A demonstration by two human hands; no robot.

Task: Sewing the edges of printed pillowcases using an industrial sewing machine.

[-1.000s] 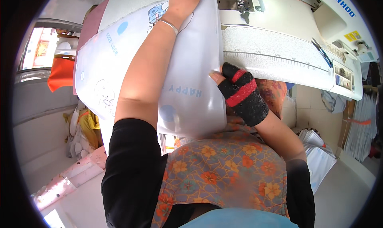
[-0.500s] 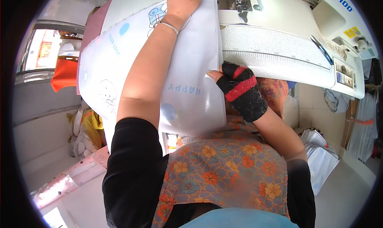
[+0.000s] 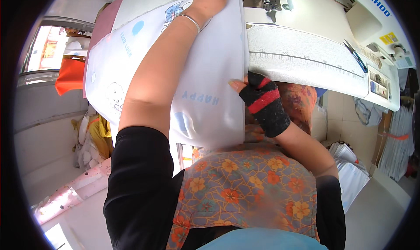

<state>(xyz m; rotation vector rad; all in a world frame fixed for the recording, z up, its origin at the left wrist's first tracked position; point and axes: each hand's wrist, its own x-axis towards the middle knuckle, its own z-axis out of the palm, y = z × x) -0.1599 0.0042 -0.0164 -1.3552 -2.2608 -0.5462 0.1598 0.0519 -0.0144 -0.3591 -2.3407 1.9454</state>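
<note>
From where I stand, the white sheet (image 3: 214, 75) lies over the left part of the sewing surface (image 3: 310, 42), its near end hanging toward the floral apron (image 3: 245, 184). Its right edge runs almost straight away from the person; the far end is cut off, so I can't judge the long axis. Its pale blue lettering stands upside down to the person. The stuff is smooth and thin, with a plastic-like sheen and soft ripples, printed with round blue dots and outlined cartoon figures. The hands are well apart: the right hand (image 3: 264, 103), in a fuzzy black, red-striped fingerless glove, pinches the right edge; the bare left hand (image 3: 210, 4) rests farther up, and I can't tell whether it grips.
</note>
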